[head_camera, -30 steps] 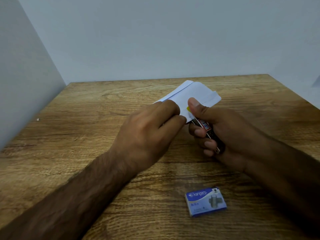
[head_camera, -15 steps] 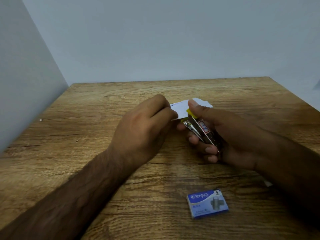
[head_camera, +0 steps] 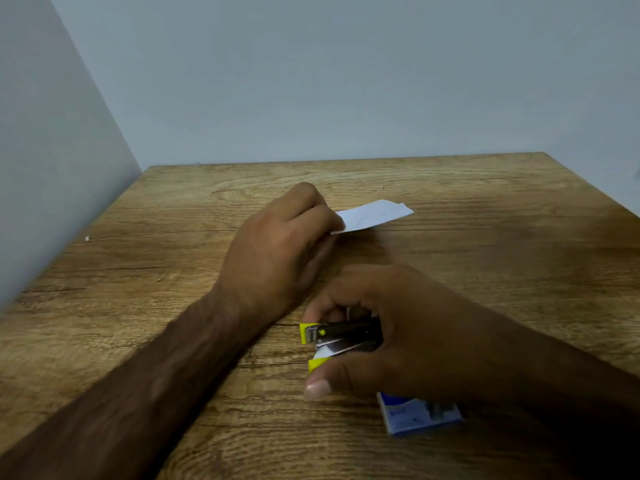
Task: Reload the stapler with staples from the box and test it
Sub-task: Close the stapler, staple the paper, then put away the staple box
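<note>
My right hand (head_camera: 398, 327) grips the stapler (head_camera: 341, 339) low over the wooden bench (head_camera: 485, 220), fingers curled round its dark body, thumb under its yellow nose. My left hand (head_camera: 280, 244) pinches a folded white paper (head_camera: 375, 216) – held further back, apart from the stapler. The blue staple box (head_camera: 420, 415) lies just beside my right wrist.

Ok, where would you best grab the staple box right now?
I'd pinch the staple box across its short ends, fingers coming down from the near side: it lies flat on the table, and the right hand, holding the stapler, overhangs its far edge.
</note>
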`<state>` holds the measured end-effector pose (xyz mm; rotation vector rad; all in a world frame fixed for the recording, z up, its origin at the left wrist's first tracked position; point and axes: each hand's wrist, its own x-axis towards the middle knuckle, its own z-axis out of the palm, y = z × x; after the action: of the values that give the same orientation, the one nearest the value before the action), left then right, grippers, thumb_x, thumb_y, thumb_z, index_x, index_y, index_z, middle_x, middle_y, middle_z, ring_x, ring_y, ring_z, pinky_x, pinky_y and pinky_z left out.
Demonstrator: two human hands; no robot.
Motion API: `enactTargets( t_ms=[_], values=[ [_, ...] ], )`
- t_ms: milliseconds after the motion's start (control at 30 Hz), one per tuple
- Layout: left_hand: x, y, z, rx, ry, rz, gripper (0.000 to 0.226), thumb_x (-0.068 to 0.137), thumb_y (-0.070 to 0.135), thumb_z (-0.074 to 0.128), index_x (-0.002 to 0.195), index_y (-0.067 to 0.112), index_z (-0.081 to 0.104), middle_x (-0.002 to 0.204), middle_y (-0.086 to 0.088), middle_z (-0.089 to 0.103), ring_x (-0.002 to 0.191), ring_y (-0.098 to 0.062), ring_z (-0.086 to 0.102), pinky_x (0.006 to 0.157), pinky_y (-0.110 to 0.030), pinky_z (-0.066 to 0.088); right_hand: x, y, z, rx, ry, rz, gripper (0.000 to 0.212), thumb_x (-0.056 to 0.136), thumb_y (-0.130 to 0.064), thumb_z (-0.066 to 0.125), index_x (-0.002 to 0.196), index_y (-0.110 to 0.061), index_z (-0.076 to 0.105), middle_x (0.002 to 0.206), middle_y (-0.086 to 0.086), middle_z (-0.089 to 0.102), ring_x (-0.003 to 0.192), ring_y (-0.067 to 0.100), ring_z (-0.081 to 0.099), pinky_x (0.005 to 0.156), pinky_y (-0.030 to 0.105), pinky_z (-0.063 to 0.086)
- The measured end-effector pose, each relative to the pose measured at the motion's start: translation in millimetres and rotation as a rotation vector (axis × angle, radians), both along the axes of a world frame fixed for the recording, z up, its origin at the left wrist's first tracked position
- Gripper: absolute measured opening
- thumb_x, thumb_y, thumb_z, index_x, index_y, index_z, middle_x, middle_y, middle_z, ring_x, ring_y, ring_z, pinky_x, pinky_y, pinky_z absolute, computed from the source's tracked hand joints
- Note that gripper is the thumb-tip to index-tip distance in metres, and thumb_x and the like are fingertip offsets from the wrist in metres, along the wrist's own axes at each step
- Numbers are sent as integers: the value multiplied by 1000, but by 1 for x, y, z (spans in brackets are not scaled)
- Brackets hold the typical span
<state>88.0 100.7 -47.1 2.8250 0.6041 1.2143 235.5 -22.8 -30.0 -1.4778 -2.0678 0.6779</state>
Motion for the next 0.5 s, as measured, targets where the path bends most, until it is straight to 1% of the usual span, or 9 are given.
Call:
enactTargets(
  t_ms=[67, 167, 233, 333, 367, 433, 467, 500],
  values=[
    [0, -1, 0, -3, 6, -9, 3, 88, 1, 74, 91, 0, 74, 90, -15, 67, 76, -33, 67, 60, -43, 53, -4, -1, -4, 72, -51, 14, 50, 63, -71, 77, 98, -38, 67, 92, -18, 63, 87, 4, 62, 65, 30, 55],
    [0, -1, 0, -7, 20, -13, 3, 89, 2, 73, 92, 0, 74, 90, -15, 67, 77, -35, 66, 61, -44, 52, -8, -1, -8, 155, -153, 26, 51, 62, -75, 75, 94, -36, 66, 88, -21, 58, 88, 0, 56, 67, 26, 51],
    [0, -1, 0, -10, 27, -16, 4, 90, 3, 72, 92, 0, 74, 91, -15, 67, 78, -35, 66, 62, -45, 52, -10, -2, -11, 163, -155, 32, 51, 60, -73, 77, 93, -35, 66, 87, -20, 56, 87, -1, 54, 68, 23, 49],
    [1, -1, -1, -2, 48, -17, 4, 90, 4, 72, 92, 1, 74, 91, -15, 67, 79, -35, 65, 63, -45, 52, -12, -2, -12, 149, -186, 49, 55, 59, -73, 78, 97, -36, 66, 91, -20, 56, 90, -2, 53, 71, 21, 48],
    [1, -1, -1, 0, 55, -20, 5, 90, 5, 72, 92, 1, 74, 91, -14, 68, 79, -35, 65, 64, -45, 52, -11, -1, -10, 132, -170, 50, 54, 59, -73, 78, 97, -36, 67, 92, -20, 58, 92, -1, 55, 71, 22, 49],
    [0, -1, -1, -3, 69, -26, 8, 89, 10, 71, 91, 3, 74, 90, -12, 67, 81, -34, 64, 64, -44, 51, -4, 1, -3, 130, -31, 1, 44, 65, -67, 79, 93, -34, 71, 89, -17, 64, 89, 4, 63, 68, 22, 52],
    [0, -1, 0, -11, 77, -32, 10, 88, 13, 71, 91, 4, 74, 91, -11, 67, 81, -33, 64, 64, -43, 50, 2, 3, 0, 186, 29, -63, 36, 72, -63, 76, 91, -33, 72, 86, -15, 66, 86, 5, 65, 66, 20, 51],
    [-1, -1, 0, -22, 86, -39, 11, 87, 16, 71, 90, 6, 73, 91, -10, 67, 82, -31, 63, 64, -42, 50, 11, 6, 3, 269, 36, -145, 30, 78, -60, 72, 91, -33, 73, 84, -14, 67, 84, 5, 65, 66, 19, 49]
  ],
)
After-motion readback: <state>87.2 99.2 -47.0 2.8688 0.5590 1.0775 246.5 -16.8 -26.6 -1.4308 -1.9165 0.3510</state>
